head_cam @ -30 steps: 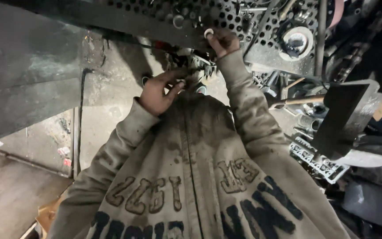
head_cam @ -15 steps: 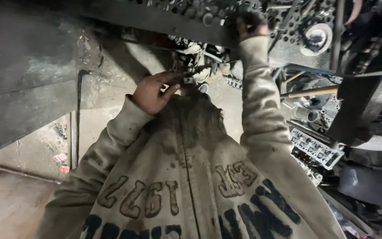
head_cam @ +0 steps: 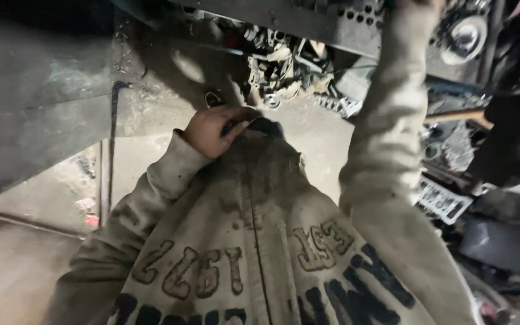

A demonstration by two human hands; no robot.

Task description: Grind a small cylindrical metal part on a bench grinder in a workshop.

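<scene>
Head view: left hand (head_cam: 215, 129) curls shut against the sweatshirt collar (head_cam: 266, 127); right sleeve (head_cam: 386, 120) stretches far up, its hand's grip unseen.

One person stood in view, wearing one stained pale sweatshirt (head_cam: 254, 241) with two sleeves. One bare hand, the left hand (head_cam: 215, 129), showed at the sweatshirt's collar; the right hand was all but cut off at the top edge, so only its raised sleeve (head_cam: 386, 120) could be counted. One perforated metal panel (head_cam: 344, 21) ran along the far side, with a tangle of small metal parts (head_cam: 278, 66) hanging below it, too jumbled to count. One round metal disc (head_cam: 464, 36) sat at far right. One wooden handle (head_cam: 458, 115) lay to the right. One flat tray of small parts (head_cam: 443, 201) sat near it. One concrete floor (head_cam: 25, 271) lay beneath.
</scene>
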